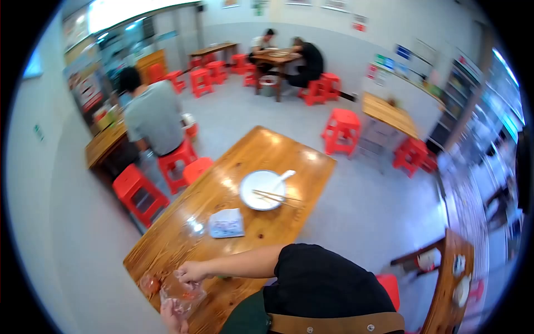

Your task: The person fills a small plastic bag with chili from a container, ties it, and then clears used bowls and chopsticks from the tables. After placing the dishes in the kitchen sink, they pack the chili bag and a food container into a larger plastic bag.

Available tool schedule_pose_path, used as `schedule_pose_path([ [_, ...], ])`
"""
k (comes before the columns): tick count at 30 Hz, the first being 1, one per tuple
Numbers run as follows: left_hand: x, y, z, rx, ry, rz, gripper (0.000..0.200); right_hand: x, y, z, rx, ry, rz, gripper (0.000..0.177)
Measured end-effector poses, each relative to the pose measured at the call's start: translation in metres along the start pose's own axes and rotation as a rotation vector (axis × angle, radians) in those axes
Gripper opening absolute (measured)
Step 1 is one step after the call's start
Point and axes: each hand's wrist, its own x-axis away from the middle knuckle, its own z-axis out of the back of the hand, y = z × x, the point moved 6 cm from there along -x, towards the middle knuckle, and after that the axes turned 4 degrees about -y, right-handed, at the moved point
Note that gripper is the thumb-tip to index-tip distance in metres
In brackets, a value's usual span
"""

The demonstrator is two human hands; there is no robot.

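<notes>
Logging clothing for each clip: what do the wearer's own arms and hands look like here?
The right hand and forearm are bare below a plain black short sleeve; no watch or bracelet shows. The left hand is only partly in view, its sleeve out of sight. Dark green cloth and a brown strap with round studs show on the body.

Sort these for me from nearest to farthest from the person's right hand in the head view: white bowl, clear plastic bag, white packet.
From the right hand:
1. Clear plastic bag: at the hand, picture's lower left.
2. White packet: farther up the table.
3. White bowl: beyond the packet, toward the picture's right.
</notes>
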Motion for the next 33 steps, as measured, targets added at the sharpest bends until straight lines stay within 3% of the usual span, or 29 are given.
schedule_pose_path([
  [3, 0.010, 0.027, -0.055, -0.017, -0.304, -0.036, 0.051, 0.079, -0.039, 0.005, -0.055, 0.150, 0.156, 0.011],
  [4, 0.016, 0.030, -0.080, -0.037, -0.374, 0.001, 0.051, 0.105, -0.051, 0.009, -0.021, 0.219, 0.346, 0.012],
  [6, 0.032, 0.036, -0.136, -0.078, -0.523, 0.051, 0.035, 0.190, -0.089, -0.001, -0.102, 0.290, 0.325, 0.012],
  [8, 0.032, 0.026, -0.171, -0.170, -0.621, 0.129, 0.028, 0.251, -0.097, -0.004, -0.186, 0.226, 0.363, 0.011],
  [11, 0.058, 0.021, -0.249, -0.279, -0.647, 0.183, 0.012, 0.353, -0.119, -0.022, -0.257, 0.344, 0.486, 0.010],
  [14, 0.104, 0.004, -0.348, -0.018, -1.127, 0.203, 0.014, 0.444, -0.134, -0.053, -0.319, 0.410, 0.686, 0.011],
  [16, 0.136, -0.007, -0.393, 0.004, -1.293, 0.314, 0.016, 0.502, -0.136, -0.076, -0.165, 0.518, 0.651, 0.008],
  [18, 0.163, -0.019, -0.435, -0.001, -1.331, 0.390, 0.016, 0.550, -0.140, -0.104, -0.069, 0.450, 0.807, 0.011],
  [19, 0.186, -0.024, -0.459, 0.042, -1.536, 0.426, 0.017, 0.569, -0.147, -0.114, 0.218, 0.310, 1.105, 0.013],
  [20, 0.208, -0.029, -0.482, 0.086, -1.753, 0.464, 0.018, 0.588, -0.138, -0.124, 0.274, 0.392, 1.059, 0.014],
  [21, 0.220, -0.034, -0.502, 0.061, -1.845, 0.396, 0.020, 0.611, -0.145, -0.132, 0.252, 0.438, 1.123, 0.007],
  [23, 0.247, -0.050, -0.540, 0.435, -2.086, 0.405, 0.013, 0.654, -0.158, -0.148, 0.247, 0.527, 1.187, 0.009],
  [25, 0.257, -0.061, -0.567, 0.328, -2.206, 0.453, 0.014, 0.685, -0.166, -0.162, 0.578, 0.864, 1.056, 0.015],
  [26, 0.265, -0.067, -0.577, 0.218, -2.312, 0.465, 0.015, 0.693, -0.172, -0.164, 0.519, 0.897, 1.153, 0.025],
  [29, 0.287, -0.077, -0.606, 0.140, -2.373, 0.569, 0.014, 0.719, -0.169, -0.172, 0.614, 0.806, 1.080, 0.025],
  [30, 0.291, -0.080, -0.613, 0.126, -2.303, 0.649, 0.015, 0.721, -0.167, -0.179, 0.625, 0.826, 1.077, 0.025],
  [32, 0.297, -0.083, -0.626, 0.139, -2.339, 0.635, 0.014, 0.734, -0.159, -0.186, 0.550, 1.185, 1.174, 0.021],
  [33, 0.299, -0.082, -0.632, 0.152, -2.355, 0.610, 0.013, 0.739, -0.158, -0.184, 0.562, 1.202, 1.176, 0.021],
])
